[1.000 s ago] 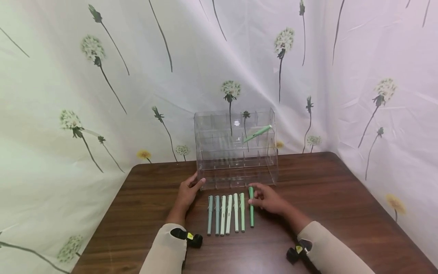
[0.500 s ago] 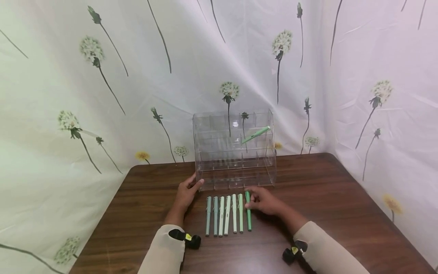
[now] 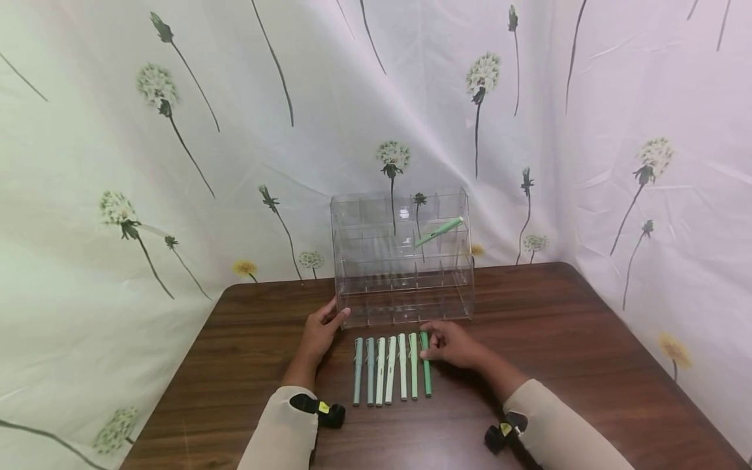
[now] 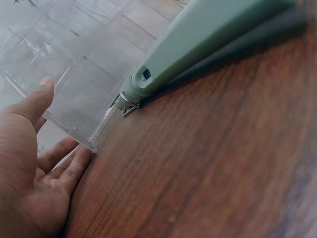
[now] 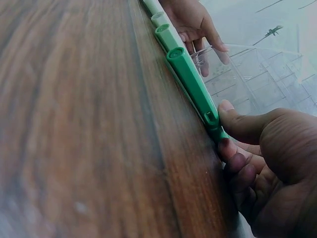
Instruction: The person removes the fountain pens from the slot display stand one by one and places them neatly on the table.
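Note:
A clear tiered pen organizer stands on the brown table, holding a light green pen slantwise near its upper right. My left hand grips its lower left corner; in the left wrist view the thumb lies on one side of the clear wall and the fingers on the other. In front of the organizer lies a row of several pens, from grey-blue pens through pale green pens. At the row's right end, my right hand holds a dark green pen between thumb and fingers, down on the table.
The wooden table ends at the back against a white curtain printed with dandelions. A wrist camera on a strap sits on the left sleeve, another camera on the right.
The right hand has moved the dark green pen left and slightly toward me, closer to the row. The left hand stays at the organizer's corner. The view has shifted slightly.

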